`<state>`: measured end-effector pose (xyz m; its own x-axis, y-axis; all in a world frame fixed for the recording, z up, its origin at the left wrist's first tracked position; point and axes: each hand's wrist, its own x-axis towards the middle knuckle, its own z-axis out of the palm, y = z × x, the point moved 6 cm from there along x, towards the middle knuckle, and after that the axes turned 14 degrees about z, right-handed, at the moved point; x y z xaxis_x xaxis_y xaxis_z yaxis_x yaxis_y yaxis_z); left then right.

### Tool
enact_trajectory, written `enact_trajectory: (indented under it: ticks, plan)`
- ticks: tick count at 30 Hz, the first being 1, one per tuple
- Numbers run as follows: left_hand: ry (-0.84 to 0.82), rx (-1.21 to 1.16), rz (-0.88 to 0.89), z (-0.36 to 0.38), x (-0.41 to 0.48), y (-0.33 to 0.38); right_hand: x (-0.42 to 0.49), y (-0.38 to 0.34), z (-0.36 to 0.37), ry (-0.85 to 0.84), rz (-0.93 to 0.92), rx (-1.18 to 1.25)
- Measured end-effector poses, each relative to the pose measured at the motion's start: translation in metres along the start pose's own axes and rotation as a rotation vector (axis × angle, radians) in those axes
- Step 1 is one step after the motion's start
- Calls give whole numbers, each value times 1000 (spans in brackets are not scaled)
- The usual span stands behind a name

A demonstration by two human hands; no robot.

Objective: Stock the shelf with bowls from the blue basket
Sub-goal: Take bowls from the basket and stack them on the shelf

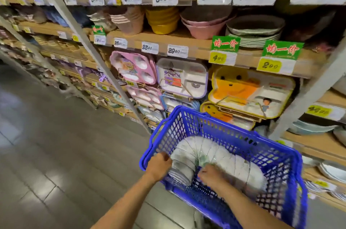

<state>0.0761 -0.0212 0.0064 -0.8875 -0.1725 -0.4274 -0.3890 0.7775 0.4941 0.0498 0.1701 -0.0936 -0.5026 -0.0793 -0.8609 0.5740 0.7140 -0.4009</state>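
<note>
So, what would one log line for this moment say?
stage: reaching into basket | left hand: grips bowls | right hand: grips bowls | bowls: stacked sideways inside basket

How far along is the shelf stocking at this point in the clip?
Done: nothing visible yet; the whole stack of white bowls lies on its side in the blue basket. In hand: the left hand and right hand both grip the near end of that stack, not lifted out. Left: moving every bowl onto the shelf; the exact spot can't be told.
</note>
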Motion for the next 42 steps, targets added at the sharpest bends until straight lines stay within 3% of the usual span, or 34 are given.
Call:
enact_trajectory:
  ticks: [7, 13, 20, 28, 42]
  plan:
    - [-376, 246, 21, 45, 62, -36, 53, 2, 46, -10, 97, -270]
    - [-543, 346, 33, 77, 93, -60, 81, -2, 72, -13, 115, -378]
    - [-582, 310, 60, 78, 116, -71, 88, -4, 85, 73, 245, -406]
    - [-622, 303, 247, 81, 111, -68, 81, -14, 80, 101, 309, -400]
    - [-558, 88, 385, 60, 94, -62, 31, -35, 56, 302, 286, -393]
